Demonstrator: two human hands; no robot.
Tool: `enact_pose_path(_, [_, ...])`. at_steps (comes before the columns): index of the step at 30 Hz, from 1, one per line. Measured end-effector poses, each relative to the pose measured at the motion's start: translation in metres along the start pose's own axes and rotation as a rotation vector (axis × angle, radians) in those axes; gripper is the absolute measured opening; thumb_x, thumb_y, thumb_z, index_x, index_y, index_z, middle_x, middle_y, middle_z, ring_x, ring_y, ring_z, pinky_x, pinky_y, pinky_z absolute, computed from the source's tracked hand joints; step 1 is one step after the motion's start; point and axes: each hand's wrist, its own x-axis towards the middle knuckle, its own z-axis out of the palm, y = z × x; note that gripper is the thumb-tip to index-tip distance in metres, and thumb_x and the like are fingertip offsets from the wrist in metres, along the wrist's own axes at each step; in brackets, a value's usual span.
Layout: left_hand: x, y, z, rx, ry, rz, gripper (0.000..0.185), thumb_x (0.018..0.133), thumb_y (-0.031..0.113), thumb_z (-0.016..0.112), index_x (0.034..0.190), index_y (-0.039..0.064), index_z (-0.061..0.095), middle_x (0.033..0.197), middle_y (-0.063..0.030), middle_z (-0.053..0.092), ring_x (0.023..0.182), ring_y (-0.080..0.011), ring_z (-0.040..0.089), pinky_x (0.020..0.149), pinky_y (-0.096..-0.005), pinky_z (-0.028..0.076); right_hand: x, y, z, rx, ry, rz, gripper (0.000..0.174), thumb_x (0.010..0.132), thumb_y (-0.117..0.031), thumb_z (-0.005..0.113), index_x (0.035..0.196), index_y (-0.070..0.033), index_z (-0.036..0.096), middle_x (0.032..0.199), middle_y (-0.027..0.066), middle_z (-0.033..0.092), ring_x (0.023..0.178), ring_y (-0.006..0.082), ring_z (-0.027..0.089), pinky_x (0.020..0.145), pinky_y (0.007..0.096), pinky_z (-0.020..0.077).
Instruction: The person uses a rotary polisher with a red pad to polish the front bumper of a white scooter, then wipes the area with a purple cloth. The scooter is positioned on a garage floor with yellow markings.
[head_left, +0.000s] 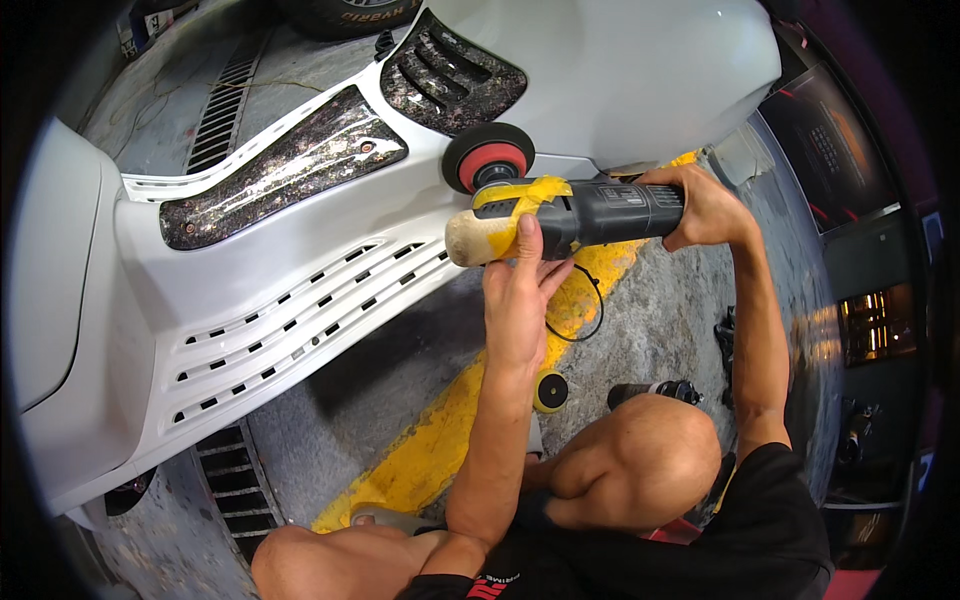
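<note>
A dark rotary polisher (600, 214) with yellow tape and a pale cover on its head is held between both my hands. My left hand (517, 300) supports the head from below, its thumb up on the taped side. Around the rear of the polisher's body wraps my right hand (709, 206). The backing pad (491, 157), black with a red layer, faces the white vehicle bodywork (420, 176); whether it touches is hard to tell. Speckled, glossy dark inserts are set in the bodywork: a long panel (285, 172) and a slotted panel (454, 75).
Below the hands, a yellow foam pad (552, 391) and a dark bottle (652, 391) are on the concrete floor. A black cable (600, 307) loops over the yellow floor stripe (427, 442). Floor grates (232, 480) show beside the slotted white step (300, 322). A tyre (352, 19) stands at the top.
</note>
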Motion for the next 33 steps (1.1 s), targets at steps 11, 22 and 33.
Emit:
enact_pose_path(11, [-0.011,0.017,-0.035,0.132,0.153,0.113,0.068,0.109,0.055,0.055,0.142,-0.004,0.051,0.125,-0.0198,0.07,0.113,-0.0301,0.074,0.101,-0.0481,0.062,0.022,-0.028,0.044,0.119,-0.012,-0.061,0.07,0.046,-0.009,0.08,0.115,-0.002,0.076,0.095,0.0113,0.077,0.086,0.026,0.073,0.081,0.0371,0.0577])
enact_pose_path(22, [-0.019,0.022,-0.044,0.293,0.276,0.225,0.071,0.11,0.057,0.052,0.144,-0.005,0.048,0.126,-0.019,0.069,0.107,-0.0261,0.076,0.089,-0.0422,0.067,0.02,-0.038,0.076,0.243,0.043,-0.036,0.065,0.052,-0.012,0.084,0.115,-0.004,0.076,0.093,0.0164,0.077,0.085,0.0332,0.075,0.081,0.0391,0.0583])
enact_pose_path(33, [-0.017,-0.004,-0.022,0.322,0.229,0.314,0.047,0.105,0.02,0.071,0.141,-0.006,0.053,0.129,-0.0152,0.068,0.115,-0.0212,0.071,0.096,-0.0409,0.064,0.014,-0.013,0.074,0.273,0.101,-0.054,0.067,0.051,-0.01,0.084,0.116,-0.002,0.07,0.101,0.0178,0.076,0.093,0.0349,0.075,0.086,0.0384,0.0573])
